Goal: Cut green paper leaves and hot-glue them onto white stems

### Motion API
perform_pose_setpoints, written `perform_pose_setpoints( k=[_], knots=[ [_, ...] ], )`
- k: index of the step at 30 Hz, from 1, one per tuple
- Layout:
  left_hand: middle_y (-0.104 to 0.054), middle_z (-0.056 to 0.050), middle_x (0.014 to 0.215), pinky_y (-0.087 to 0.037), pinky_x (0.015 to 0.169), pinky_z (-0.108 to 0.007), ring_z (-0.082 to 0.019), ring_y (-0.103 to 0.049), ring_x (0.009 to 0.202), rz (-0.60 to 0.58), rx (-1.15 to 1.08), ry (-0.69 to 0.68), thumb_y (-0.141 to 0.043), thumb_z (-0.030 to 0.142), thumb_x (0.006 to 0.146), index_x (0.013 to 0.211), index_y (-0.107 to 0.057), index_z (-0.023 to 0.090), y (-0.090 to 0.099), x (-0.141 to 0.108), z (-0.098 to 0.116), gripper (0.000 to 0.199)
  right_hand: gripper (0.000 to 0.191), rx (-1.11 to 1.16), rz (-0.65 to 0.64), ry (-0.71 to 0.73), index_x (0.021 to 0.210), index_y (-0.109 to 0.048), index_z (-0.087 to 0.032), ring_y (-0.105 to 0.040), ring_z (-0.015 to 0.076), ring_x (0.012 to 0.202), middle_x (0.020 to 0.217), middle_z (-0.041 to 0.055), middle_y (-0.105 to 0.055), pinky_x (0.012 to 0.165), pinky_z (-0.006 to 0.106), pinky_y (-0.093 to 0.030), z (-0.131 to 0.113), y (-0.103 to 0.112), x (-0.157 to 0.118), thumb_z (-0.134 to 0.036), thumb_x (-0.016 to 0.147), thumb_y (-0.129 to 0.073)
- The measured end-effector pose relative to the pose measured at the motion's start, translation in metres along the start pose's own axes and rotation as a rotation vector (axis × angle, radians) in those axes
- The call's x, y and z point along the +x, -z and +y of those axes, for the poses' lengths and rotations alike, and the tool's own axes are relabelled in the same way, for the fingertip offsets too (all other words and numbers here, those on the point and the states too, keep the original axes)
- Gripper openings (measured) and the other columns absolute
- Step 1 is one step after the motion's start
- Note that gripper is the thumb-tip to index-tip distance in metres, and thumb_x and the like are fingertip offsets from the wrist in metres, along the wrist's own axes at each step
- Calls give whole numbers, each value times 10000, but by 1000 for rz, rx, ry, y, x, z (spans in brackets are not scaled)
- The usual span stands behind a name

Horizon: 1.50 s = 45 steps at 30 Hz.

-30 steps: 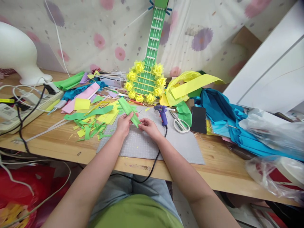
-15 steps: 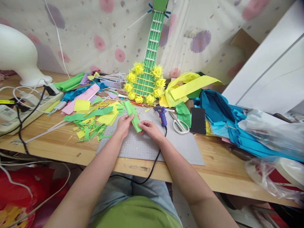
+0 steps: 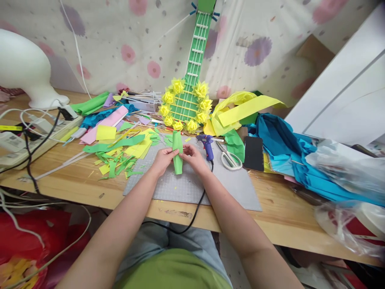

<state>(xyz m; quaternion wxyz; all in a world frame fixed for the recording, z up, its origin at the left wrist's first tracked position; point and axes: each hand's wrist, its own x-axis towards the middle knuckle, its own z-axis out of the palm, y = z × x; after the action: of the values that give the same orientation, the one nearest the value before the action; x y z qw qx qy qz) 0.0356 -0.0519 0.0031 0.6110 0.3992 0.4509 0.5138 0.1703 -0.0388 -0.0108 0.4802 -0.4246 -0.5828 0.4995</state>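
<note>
A folded strip of green crepe paper (image 3: 177, 163) stands nearly upright between my hands, above the grey cutting mat (image 3: 228, 188). My left hand (image 3: 164, 160) pinches its left edge at mid-height, thumb on the front. From the other side my right hand (image 3: 193, 158) grips the same strip, thumb and fingers closed on its edge. Fingers behind the paper are partly hidden. Right of my right hand lies a purple glue gun (image 3: 206, 146), its black cord running down over the table edge. White-handled scissors (image 3: 231, 160) rest beyond it.
A green paper guitar (image 3: 192, 72) ringed with yellow paper flowers leans on the wall. Green and yellow scraps (image 3: 120, 160) cover the left. A black phone (image 3: 253, 153) and blue crepe paper (image 3: 276, 136) lie right. A power strip (image 3: 45, 140) with cables sits far left.
The green strip has turned from a slant to nearly upright and shifted slightly right. My right hand has moved up along its edge, and my left hand has come a little right.
</note>
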Motion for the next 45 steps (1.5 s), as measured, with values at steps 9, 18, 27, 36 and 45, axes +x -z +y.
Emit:
perform_pose_setpoints(
  k=[9,18,27,36,45],
  knots=[
    [-666,-31,687,-456,558,-233,-128,-596,593,-122,13,36,-752,352,539,819,-680,154,1,-1,-2,351,331,214,36,-91,825,-523,-206,-511,105,623,688,-36,-551,618,256,-424,-2,3,-1,-243,524,-656],
    [-681,-86,680,-477,564,-264,-189,-644,630,-176,-80,160,-682,257,613,714,-661,122,0,2,-4,171,154,54,81,55,566,-637,-198,-503,119,684,786,13,-545,529,227,-399,-4,2,-4,-187,567,-483],
    [-691,-115,727,-498,574,-255,-186,-660,670,-227,-140,290,-473,281,798,867,-648,78,3,1,3,277,250,-1,144,59,546,-644,-197,-528,132,782,821,20,-575,617,239,-435,-3,0,-6,-123,549,-406],
    [-694,-80,766,-497,648,-258,-168,-656,687,-220,-27,221,-717,187,630,856,-656,99,-3,-6,1,250,279,-179,287,148,594,-661,-200,-542,152,867,842,36,-582,774,290,-449,0,-1,-7,-121,592,-394],
    [-692,-106,825,-506,644,-281,-191,-658,736,-236,-63,184,-577,404,762,894,-644,116,-1,-2,-2,323,181,43,252,-6,703,-618,-189,-508,119,627,757,11,-567,606,271,-439,3,1,-3,-239,613,-470]
  ],
)
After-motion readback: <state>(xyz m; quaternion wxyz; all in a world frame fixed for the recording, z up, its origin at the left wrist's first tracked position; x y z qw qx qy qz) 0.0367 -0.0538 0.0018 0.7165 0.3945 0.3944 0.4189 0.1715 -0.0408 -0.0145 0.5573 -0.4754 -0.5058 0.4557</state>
